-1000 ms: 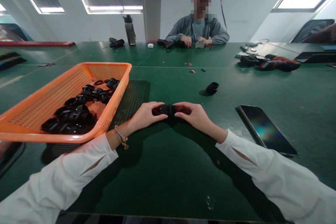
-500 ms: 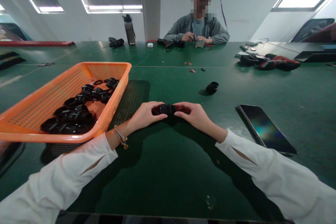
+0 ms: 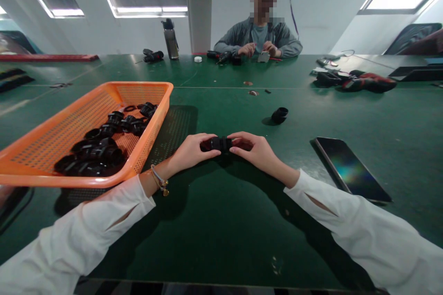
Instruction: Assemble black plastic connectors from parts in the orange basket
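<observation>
A black plastic pipe fitting [image 3: 220, 144] with a ribbed middle is held level just above the table, one end in each hand. My left hand [image 3: 195, 151] is closed around its left end, thumb in front and fingers behind. At the other end, my right hand [image 3: 252, 148] pinches the fitting between thumb and fingers. The fingers hide part of both ends. Beyond my right hand, a short black elbow-like piece [image 3: 279, 115] lies on the green table [image 3: 221, 230].
An orange perforated basket [image 3: 86, 180] with several black fittings [image 3: 104, 150] stands at the left. A phone [image 3: 351, 168] lies right of my right hand. Across the table a person [image 3: 259, 39] handles small parts, near a bottle [image 3: 170, 39] and tools [image 3: 224, 56]. Red-and-black items [image 3: 356, 81] lie far right.
My hands and the fitting stay in nearly the same place, with only a slight shift of the right fingers. Across the table, the person's hands have moved slightly.
</observation>
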### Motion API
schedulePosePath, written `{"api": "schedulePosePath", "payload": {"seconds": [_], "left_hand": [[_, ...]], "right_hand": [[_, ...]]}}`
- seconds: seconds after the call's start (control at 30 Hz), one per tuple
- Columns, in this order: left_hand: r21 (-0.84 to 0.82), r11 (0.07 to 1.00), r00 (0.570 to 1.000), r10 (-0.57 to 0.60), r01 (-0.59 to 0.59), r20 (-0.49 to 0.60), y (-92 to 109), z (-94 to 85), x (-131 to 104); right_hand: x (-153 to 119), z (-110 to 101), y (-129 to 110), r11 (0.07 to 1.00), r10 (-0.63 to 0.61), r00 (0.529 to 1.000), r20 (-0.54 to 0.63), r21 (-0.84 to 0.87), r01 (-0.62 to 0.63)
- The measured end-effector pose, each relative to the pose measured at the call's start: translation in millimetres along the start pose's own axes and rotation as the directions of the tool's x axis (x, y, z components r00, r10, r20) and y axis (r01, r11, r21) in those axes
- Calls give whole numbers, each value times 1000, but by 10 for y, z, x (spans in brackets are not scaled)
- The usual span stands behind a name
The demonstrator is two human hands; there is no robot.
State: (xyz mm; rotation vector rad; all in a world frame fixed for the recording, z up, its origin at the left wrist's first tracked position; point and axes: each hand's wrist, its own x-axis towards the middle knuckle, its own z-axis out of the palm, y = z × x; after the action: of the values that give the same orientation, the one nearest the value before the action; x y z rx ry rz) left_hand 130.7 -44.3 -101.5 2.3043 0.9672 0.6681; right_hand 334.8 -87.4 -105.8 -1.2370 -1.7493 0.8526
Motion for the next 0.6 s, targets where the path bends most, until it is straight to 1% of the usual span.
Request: {"api": "schedulePosePath", "payload": {"seconds": [0.17,0.33,0.6], "left_hand": [[-2,1000,1000,8,-8,-7,-1,2,4],[6,1000,1000,-5,5,-4,11,1,2],[-5,1000,1000,-2,2,-9,-5,1,6]], "right_hand": [[-11,7,6,1000,-24,1000,-1,7,24],[4,17,32,1000,-20,1000,-6,14,20],[-2,3,11,1000,-19,1000,-7,-23,19]]}}
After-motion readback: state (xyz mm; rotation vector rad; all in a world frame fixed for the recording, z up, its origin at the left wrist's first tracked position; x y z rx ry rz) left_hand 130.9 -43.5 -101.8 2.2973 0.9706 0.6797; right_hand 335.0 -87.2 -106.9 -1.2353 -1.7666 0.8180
